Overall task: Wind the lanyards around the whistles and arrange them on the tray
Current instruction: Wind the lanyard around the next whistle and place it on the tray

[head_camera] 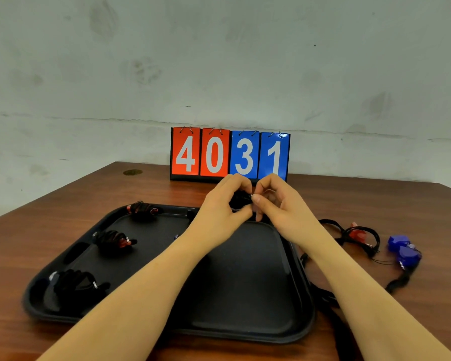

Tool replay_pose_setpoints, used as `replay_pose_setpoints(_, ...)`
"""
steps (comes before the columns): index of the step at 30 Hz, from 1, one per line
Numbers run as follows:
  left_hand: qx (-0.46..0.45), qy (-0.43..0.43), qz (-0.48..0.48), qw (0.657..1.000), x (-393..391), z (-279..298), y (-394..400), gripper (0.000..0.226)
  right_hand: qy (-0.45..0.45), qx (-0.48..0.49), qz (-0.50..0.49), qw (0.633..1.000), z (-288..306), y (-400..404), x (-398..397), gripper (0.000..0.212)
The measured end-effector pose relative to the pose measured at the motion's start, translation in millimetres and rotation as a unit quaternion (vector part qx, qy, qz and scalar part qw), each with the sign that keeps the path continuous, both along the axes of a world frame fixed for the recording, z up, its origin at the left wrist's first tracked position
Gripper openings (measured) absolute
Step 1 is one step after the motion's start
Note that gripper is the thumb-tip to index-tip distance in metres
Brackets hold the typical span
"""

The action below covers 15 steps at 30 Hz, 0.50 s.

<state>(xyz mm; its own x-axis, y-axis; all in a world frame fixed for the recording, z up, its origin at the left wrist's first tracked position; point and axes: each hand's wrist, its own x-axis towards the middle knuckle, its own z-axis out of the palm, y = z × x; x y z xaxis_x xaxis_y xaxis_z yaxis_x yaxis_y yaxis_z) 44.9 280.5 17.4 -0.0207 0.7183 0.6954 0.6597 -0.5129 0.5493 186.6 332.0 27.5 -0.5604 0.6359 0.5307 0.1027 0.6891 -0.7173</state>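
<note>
Along the left side of the black tray (294,303): three wound bundles already set down in a column, one at the far corner (142,210), one in the middle (115,241), one nearest (76,284), each a whistle wrapped in its black lanyard. Red plastic showing through the first two; colour of the nearest too dark to tell. Rest of the tray floor bare.

Off the tray, on the worktop (37,238) to the right: a red whistle (357,233) and two blue whistles (404,250), lanyards loose and tangled in a black heap (359,237), none wound yet. So, by the look of it, roughly half the lot done, one in hand, three waiting.

Above the tray's far edge: a fourth bundle (240,200), dark and nearly all cord, held up clear of the tray between both hands. Left hand (220,207) curled round it from the left, fingers (242,187) over the top and thumb beneath. Right hand (279,204) closed in from the right, thumb and forefinger pinching what seems a small metal end of the cord, right at the bundle's side. Probably the last turns or the tuck-in; hard to say which.

Behind, against the wall: a flip scoreboard (229,155) reading 4031.
</note>
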Motion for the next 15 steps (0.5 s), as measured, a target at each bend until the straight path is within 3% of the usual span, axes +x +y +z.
replay_pose_setpoints(5, -0.007, -0.065, -0.012, 0.998, 1.0, 5.4, 0.3, 0.025, 0.071, -0.015, -0.007, 0.997, 1.2, -3.0, -8.1, 0.014)
replay_pose_setpoints(11, -0.006, -0.090, -0.017, 0.996, 0.5, 15.6, -3.6, 0.026, 0.067, 0.083, -0.076, 0.991, 11.1, -10.0, -13.1, 0.017)
replay_pose_setpoints(15, -0.016, -0.078, -0.024, 0.997, -2.2, 26.7, -10.4, 0.022, 0.048, 0.106, -0.056, 0.992, 23.3, -15.3, -8.5, 0.007)
